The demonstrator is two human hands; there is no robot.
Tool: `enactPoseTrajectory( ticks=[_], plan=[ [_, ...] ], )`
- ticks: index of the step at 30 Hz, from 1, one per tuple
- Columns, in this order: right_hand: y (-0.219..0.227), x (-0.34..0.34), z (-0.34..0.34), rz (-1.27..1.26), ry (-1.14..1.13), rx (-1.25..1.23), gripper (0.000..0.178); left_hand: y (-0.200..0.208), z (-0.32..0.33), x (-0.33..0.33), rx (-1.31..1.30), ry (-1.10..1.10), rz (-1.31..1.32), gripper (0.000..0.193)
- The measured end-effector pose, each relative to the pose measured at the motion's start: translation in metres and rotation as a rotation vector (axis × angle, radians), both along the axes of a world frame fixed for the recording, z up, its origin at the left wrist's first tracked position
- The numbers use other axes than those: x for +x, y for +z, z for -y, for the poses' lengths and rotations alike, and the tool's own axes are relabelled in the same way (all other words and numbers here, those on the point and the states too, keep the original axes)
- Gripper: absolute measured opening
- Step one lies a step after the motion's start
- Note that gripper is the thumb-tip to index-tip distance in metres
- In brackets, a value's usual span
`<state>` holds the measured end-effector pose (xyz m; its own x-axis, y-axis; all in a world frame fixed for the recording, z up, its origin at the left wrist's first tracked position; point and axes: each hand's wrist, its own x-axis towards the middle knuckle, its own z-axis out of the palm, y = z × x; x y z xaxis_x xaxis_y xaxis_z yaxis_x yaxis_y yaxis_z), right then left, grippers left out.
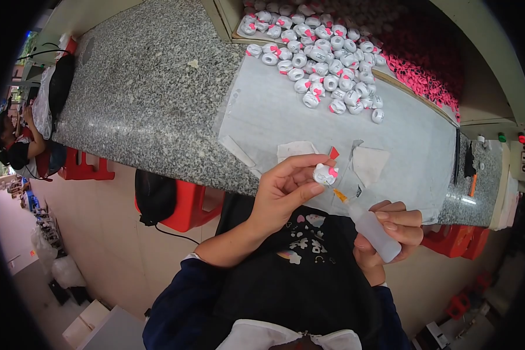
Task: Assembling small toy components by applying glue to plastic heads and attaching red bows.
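Note:
Between the thumb and fingers of my left hand (283, 195) is a small white cat-head figure (323, 175) with a pink bow. My right hand (394, 230) grips a translucent white squeeze bottle (376, 233), tilted so its orange nozzle tip (340, 196) points up at the figure. The tip is close to the figure's lower right side; whether they touch I cannot tell. Just behind my left fingertips shows a small red piece (333, 153). Both hands are above the near edge of the white-covered worktop (414, 151).
Many similar white cat heads (332, 64) lie piled at the far side. A heap of small pink pieces (420, 79) fills the shelf at far right. Two pale cloth or paper pieces (370, 165) lie beyond my hands. Red stools (186, 204) stand below; another person (32, 143) sits at far left.

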<state>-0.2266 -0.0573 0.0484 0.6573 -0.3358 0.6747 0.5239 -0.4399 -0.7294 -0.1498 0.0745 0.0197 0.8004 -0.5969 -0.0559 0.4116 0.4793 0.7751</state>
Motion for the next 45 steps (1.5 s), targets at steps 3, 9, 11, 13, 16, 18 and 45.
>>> enactPoseTrajectory(
  ticks=[3, 9, 11, 13, 16, 18, 45],
  plan=[
    [0.001, 0.000, 0.000, -0.003, 0.008, 0.001, 0.038, -0.001, 0.000, 0.000, -0.011, 0.003, -0.014, 0.034],
    [0.001, 0.001, 0.006, 0.026, 0.043, -0.001, 0.040, -0.001, 0.000, 0.000, -0.020, 0.008, -0.014, 0.035],
    [0.000, 0.002, 0.006, 0.040, 0.087, 0.004, 0.044, 0.000, 0.000, 0.002, -0.018, -0.002, -0.013, 0.035],
    [0.000, 0.004, 0.002, 0.047, -0.008, -0.001, 0.036, 0.000, 0.000, 0.002, -0.015, -0.011, -0.011, 0.035],
    [0.000, 0.006, 0.000, 0.057, -0.003, -0.008, 0.036, -0.001, 0.001, 0.002, -0.024, -0.028, -0.005, 0.036],
    [0.000, 0.005, 0.001, 0.053, 0.011, -0.005, 0.037, -0.001, 0.001, 0.001, -0.027, -0.022, -0.005, 0.036],
    [-0.001, 0.003, -0.001, 0.017, 0.067, 0.009, 0.038, -0.002, -0.003, 0.001, 0.284, 0.091, 0.514, 0.033]
  ],
)
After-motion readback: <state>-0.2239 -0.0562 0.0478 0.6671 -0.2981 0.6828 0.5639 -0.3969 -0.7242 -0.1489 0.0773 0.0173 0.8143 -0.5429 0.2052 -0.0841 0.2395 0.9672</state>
